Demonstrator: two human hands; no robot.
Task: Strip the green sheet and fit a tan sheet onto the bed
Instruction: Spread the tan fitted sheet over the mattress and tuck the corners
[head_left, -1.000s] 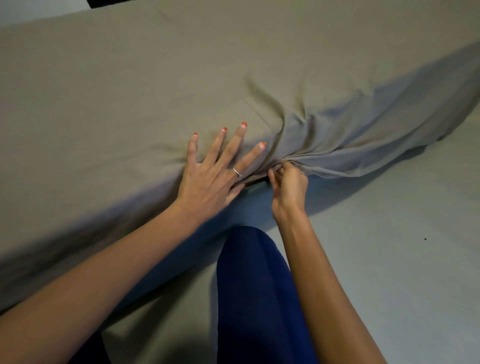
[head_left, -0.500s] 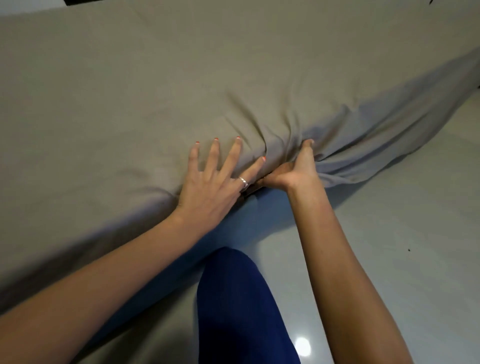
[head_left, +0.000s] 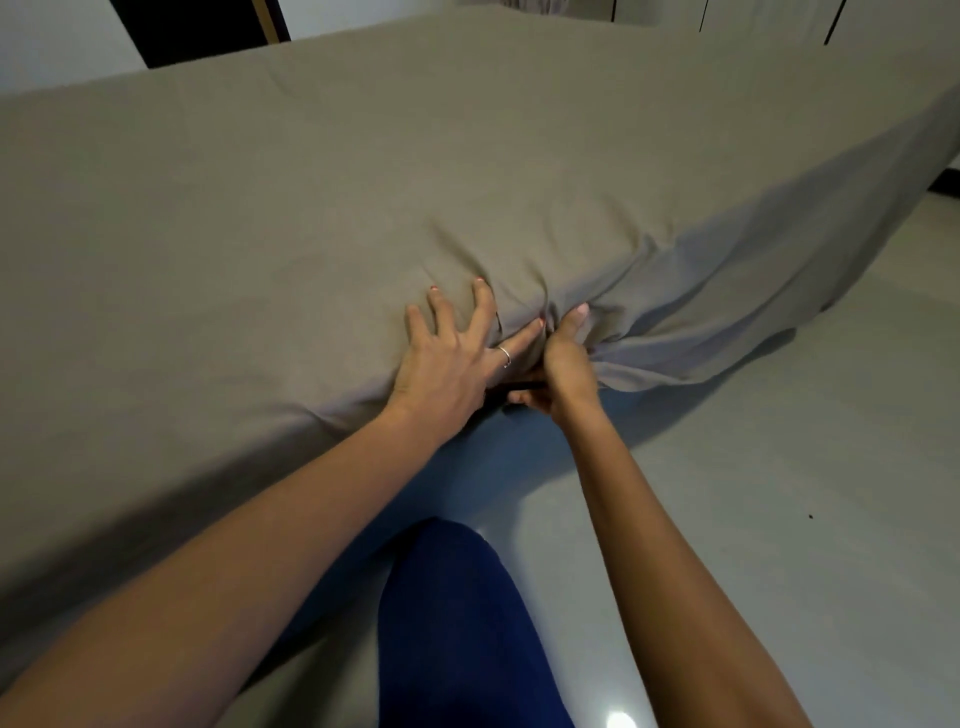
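The left hand (head_left: 447, 364) is pressing flat, fingers spread, on the tan sheet (head_left: 363, 197) covering the bed, while the right hand (head_left: 563, 364) is gripping a bunched fold of it at the mattress edge above the grey floor (head_left: 779, 493).

Both forearms are bare, with no sleeves reaching into sight. The left hand (head_left: 447, 364) wears a thin silver ring (head_left: 505, 355) on one finger, and its nails carry pale pink polish. The right hand (head_left: 566, 364) shows a polished thumbnail too. A leg in dark blue trousers (head_left: 457, 623) shows below.
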